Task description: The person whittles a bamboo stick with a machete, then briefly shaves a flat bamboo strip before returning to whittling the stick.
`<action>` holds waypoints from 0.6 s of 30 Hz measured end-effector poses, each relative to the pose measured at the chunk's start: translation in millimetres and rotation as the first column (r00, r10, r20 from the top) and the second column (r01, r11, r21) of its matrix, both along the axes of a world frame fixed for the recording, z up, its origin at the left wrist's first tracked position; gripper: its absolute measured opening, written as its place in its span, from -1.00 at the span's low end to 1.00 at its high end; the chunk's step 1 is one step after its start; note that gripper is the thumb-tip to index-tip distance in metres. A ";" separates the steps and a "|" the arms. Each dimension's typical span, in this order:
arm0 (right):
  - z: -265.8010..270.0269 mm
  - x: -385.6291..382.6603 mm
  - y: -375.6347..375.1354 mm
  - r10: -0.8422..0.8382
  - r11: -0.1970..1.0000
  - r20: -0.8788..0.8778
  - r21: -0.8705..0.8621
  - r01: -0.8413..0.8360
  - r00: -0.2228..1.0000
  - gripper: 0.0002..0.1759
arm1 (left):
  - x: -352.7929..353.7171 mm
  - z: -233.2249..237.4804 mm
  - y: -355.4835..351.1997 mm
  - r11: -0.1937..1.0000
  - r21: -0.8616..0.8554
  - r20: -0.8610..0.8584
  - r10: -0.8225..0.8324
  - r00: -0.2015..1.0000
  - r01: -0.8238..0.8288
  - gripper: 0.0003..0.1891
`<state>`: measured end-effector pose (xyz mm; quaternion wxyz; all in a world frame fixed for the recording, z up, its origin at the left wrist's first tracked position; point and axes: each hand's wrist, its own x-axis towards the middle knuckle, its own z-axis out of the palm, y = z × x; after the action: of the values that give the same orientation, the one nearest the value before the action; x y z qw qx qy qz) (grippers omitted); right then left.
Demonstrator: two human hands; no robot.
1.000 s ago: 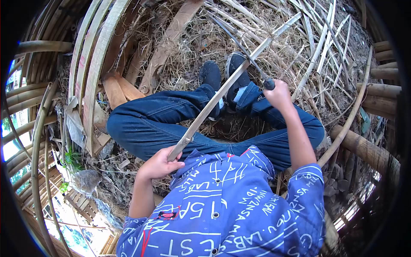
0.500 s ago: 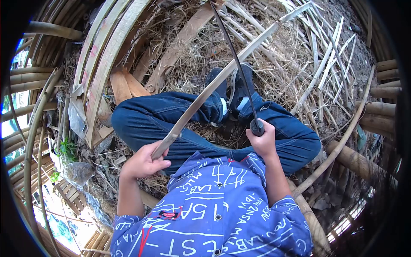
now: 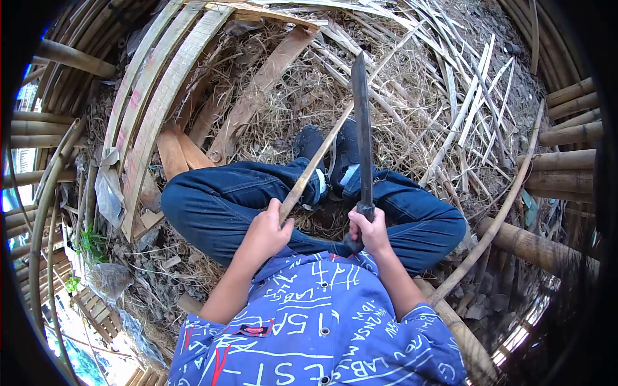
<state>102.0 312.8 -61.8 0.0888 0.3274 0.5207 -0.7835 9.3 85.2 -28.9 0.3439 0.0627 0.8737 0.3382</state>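
Note:
My left hand (image 3: pixel 267 233) is closed round the near end of a long, thin bamboo strip (image 3: pixel 313 163). The strip slants up and away to the right, passing over my shoes. In my right hand (image 3: pixel 372 233) is the black handle of a machete (image 3: pixel 362 122). Its long dark blade points away from me, nearly straight ahead, with the broad side showing. Partway along, the strip's far part runs behind the blade in this view. Both hands are low over my crossed legs (image 3: pixel 212 199), in front of my blue printed shirt.
Wide wooden slats (image 3: pixel 168 77) lean at the left, with a flat board (image 3: pixel 264 90) beside them. Shavings (image 3: pixel 302 71) and split bamboo strips (image 3: pixel 473 96) litter the ground ahead. A bamboo pole (image 3: pixel 537 248) lies at the right, near the bamboo wall (image 3: pixel 570 132).
The machete has turned from a leftward slant to nearly upright in view, its broad side now showing. My left hand has come right and forward, and the strip appears thinner, turned more edge-on.

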 end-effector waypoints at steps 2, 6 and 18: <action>-2.0 -0.4 -9.2 -0.017 0.999 0.067 -0.041 0.020 0.998 -0.77 | 6.2 -6.2 5.9 1.000 -0.012 -0.035 -0.010 0.999 0.009 -0.68; -19.5 -1.6 -9.7 0.110 0.963 0.050 0.243 -0.119 0.993 -0.74 | 7.3 -14.9 10.8 1.000 0.010 0.003 -0.010 1.000 0.010 -0.68; -7.6 -28.9 3.6 0.570 0.174 0.273 0.881 -0.439 0.775 -0.72 | 1.7 -16.5 10.3 0.996 0.082 0.082 0.033 0.996 -0.040 -0.68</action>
<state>73.1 316.4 -69.5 0.1152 0.0804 0.9430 -0.3018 11.0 95.5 -45.4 0.3696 0.0474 0.8453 0.3829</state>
